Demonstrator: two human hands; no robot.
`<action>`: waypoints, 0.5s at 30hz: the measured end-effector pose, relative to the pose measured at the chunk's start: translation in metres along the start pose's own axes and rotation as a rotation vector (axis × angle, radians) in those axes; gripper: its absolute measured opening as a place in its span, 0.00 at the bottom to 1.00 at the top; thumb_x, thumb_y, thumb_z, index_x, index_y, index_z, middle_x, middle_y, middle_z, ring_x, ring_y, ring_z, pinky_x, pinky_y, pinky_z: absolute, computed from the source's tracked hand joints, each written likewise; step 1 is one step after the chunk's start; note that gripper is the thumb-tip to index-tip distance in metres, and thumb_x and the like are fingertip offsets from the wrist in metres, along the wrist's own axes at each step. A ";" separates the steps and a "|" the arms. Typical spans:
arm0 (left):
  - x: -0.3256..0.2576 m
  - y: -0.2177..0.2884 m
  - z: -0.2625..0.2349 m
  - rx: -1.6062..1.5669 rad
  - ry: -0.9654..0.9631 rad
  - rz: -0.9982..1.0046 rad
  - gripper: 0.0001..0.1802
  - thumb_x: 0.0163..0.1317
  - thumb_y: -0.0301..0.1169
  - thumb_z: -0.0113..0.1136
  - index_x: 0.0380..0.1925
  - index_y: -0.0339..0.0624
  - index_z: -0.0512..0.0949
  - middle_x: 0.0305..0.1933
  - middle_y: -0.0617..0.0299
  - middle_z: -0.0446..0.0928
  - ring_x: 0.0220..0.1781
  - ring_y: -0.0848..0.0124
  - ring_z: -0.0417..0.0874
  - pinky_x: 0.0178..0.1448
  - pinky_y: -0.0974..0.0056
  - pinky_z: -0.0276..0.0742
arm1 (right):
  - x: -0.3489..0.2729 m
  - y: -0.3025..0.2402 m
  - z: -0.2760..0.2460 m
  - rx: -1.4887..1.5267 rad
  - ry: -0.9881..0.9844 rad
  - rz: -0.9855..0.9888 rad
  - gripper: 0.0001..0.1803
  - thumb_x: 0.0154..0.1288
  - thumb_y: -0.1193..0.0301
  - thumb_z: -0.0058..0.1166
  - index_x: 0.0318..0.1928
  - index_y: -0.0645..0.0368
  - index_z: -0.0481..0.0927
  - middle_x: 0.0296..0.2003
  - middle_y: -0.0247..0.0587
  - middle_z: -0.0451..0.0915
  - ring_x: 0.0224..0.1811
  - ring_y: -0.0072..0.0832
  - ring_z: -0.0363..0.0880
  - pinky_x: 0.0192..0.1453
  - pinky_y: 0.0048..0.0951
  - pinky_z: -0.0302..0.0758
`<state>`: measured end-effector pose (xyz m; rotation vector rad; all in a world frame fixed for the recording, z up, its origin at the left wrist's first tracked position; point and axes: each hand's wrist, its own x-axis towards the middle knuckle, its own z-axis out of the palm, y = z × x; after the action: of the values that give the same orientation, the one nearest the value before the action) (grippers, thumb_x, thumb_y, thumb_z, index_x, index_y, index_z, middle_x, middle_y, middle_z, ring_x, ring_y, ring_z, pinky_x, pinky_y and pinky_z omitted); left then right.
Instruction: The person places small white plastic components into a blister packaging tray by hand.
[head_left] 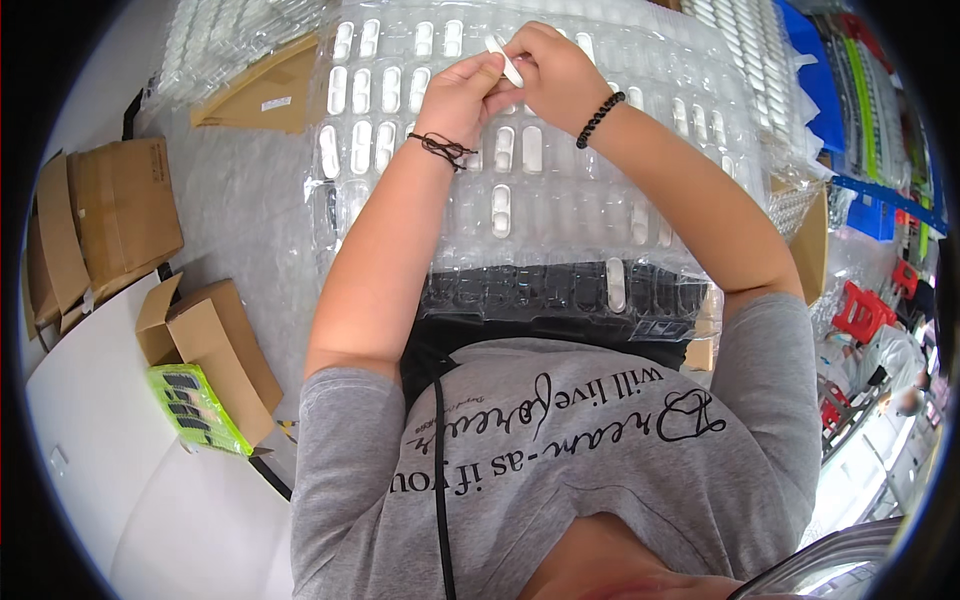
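Above the far part of the clear plastic trays (570,200), both hands are together at a small white oblong piece (505,62) with rounded ends. My left hand (462,92) closes thumb and fingers on its left side. From the right, my right hand (556,78) pinches the same piece, its fingers curled over it. Part of the piece is hidden by the fingers. Similar white oblong pieces, such as one single piece (501,210), sit upright in the tray pockets below the hands. Another white piece (616,285) lies in the near row, close to my body.
Stacked clear trays (240,40) stand at the far left beside a brown cardboard sheet (270,90). Open cardboard boxes (125,205) are on the left, with a green-edged pack (200,408) lower down. Blue bins (815,90) and a red stool (862,312) are at the right.
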<state>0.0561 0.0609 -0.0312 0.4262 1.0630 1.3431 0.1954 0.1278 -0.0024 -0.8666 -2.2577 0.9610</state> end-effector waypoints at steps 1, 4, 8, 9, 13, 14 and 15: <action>0.004 -0.003 -0.004 -0.067 -0.014 0.012 0.15 0.68 0.32 0.56 0.45 0.27 0.75 0.36 0.56 0.79 0.42 0.67 0.83 0.48 0.66 0.84 | 0.005 -0.001 0.001 -0.010 -0.003 0.011 0.08 0.62 0.80 0.49 0.40 0.61 0.78 0.38 0.41 0.75 0.38 0.36 0.75 0.44 0.33 0.74; 0.004 0.005 -0.006 -0.195 0.024 0.046 0.19 0.69 0.35 0.54 0.50 0.28 0.71 0.43 0.52 0.78 0.45 0.63 0.83 0.51 0.62 0.83 | 0.037 -0.005 -0.005 0.180 -0.196 0.162 0.10 0.60 0.81 0.48 0.41 0.58 0.79 0.38 0.39 0.76 0.37 0.36 0.75 0.44 0.33 0.74; 0.000 0.019 -0.003 -0.402 0.089 0.067 0.20 0.72 0.41 0.47 0.53 0.37 0.66 0.60 0.46 0.70 0.55 0.53 0.78 0.59 0.55 0.78 | 0.106 0.049 0.003 0.152 -0.011 0.290 0.10 0.59 0.74 0.52 0.42 0.56 0.79 0.37 0.43 0.78 0.39 0.37 0.77 0.46 0.36 0.75; 0.005 0.016 0.003 -0.409 0.069 0.059 0.20 0.72 0.41 0.47 0.53 0.37 0.66 0.60 0.46 0.70 0.55 0.53 0.78 0.59 0.55 0.78 | 0.120 0.069 -0.007 0.121 0.068 0.341 0.11 0.58 0.71 0.53 0.42 0.55 0.79 0.37 0.44 0.79 0.39 0.38 0.78 0.46 0.37 0.75; 0.009 0.011 -0.002 -0.361 0.041 0.024 0.21 0.70 0.36 0.48 0.58 0.37 0.63 0.58 0.45 0.71 0.57 0.52 0.75 0.59 0.49 0.76 | 0.135 0.115 -0.004 -0.301 0.138 0.431 0.12 0.61 0.70 0.52 0.44 0.57 0.79 0.33 0.51 0.82 0.34 0.37 0.81 0.42 0.35 0.77; 0.010 0.010 -0.002 -0.361 0.039 0.017 0.21 0.69 0.35 0.49 0.58 0.37 0.64 0.58 0.46 0.71 0.56 0.53 0.76 0.58 0.50 0.76 | 0.133 0.120 -0.003 -0.302 0.141 0.431 0.12 0.61 0.70 0.52 0.44 0.57 0.79 0.33 0.51 0.82 0.34 0.37 0.81 0.42 0.35 0.77; 0.013 0.009 -0.001 -0.362 0.031 0.007 0.22 0.69 0.35 0.49 0.59 0.37 0.64 0.57 0.46 0.72 0.55 0.54 0.76 0.58 0.50 0.76 | 0.130 0.126 -0.005 -0.163 0.259 0.408 0.11 0.61 0.70 0.52 0.43 0.58 0.80 0.34 0.50 0.82 0.34 0.37 0.81 0.41 0.34 0.77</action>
<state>0.0482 0.0744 -0.0290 0.1404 0.8199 1.5152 0.1582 0.2928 -0.0677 -1.4743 -1.9947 0.7819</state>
